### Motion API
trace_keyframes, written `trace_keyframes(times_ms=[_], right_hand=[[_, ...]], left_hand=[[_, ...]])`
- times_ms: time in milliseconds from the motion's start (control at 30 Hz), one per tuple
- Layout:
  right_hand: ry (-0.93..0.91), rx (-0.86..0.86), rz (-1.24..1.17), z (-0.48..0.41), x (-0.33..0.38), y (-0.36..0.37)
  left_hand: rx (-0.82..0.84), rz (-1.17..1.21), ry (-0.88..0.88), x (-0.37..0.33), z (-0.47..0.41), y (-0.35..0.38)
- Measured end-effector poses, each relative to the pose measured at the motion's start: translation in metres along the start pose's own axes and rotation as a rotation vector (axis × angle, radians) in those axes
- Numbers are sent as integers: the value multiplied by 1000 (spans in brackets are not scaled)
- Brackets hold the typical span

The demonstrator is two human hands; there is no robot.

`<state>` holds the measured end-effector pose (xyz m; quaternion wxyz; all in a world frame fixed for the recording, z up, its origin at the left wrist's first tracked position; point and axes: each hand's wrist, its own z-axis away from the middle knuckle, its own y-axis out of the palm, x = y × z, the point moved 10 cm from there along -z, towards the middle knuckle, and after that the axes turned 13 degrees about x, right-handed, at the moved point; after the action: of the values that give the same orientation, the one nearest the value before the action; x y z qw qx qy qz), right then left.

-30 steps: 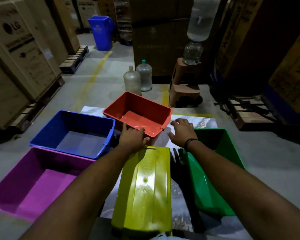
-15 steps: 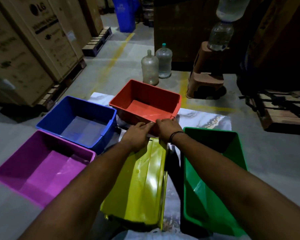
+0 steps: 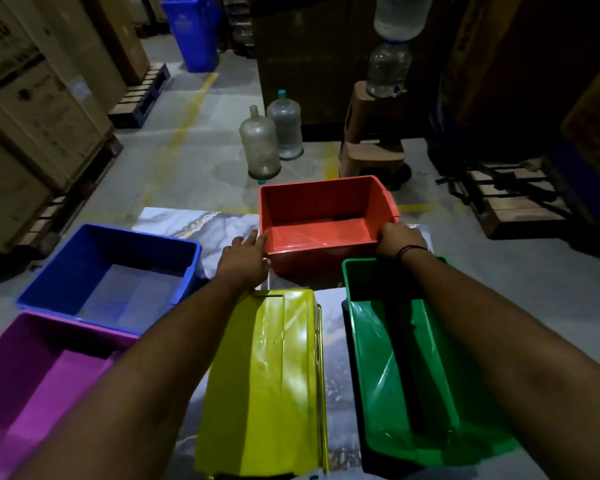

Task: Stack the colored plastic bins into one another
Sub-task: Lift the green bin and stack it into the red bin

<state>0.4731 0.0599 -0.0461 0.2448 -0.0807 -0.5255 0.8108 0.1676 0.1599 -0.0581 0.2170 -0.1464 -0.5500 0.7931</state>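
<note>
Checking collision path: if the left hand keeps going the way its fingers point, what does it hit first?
Likely the red bin: the left hand points forward-right, fingertips already at its near-left corner.

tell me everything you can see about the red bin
The red bin is a rectangular open-topped tub of glossy, smooth plastic with a rolled rim and walls that slope in toward a flat floor. It is empty and sits upright at the far end of the marbled sheet, beyond the overturned yellow bin and the green bin. The left hand presses its near left corner; the right hand has a grip on its near right corner.
</note>
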Motion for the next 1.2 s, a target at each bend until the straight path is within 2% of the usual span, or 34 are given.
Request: trace_keyframes(times_ms=[200, 467, 667, 1100, 1200], right_hand=[[140, 7, -121, 17, -55, 7], [243, -6, -328, 42, -106, 21], [220, -23, -417, 46, -122, 36], [100, -95, -500, 53, -112, 42], [98, -124, -497, 60, -108, 40]], left_hand=[[48, 8, 179, -49, -15, 1], [35, -40, 252, -99, -27, 2], [-6, -8, 254, -114, -23, -3], [-99, 15, 290, -126, -9, -12], [-220, -48, 288, -128, 7, -17]])
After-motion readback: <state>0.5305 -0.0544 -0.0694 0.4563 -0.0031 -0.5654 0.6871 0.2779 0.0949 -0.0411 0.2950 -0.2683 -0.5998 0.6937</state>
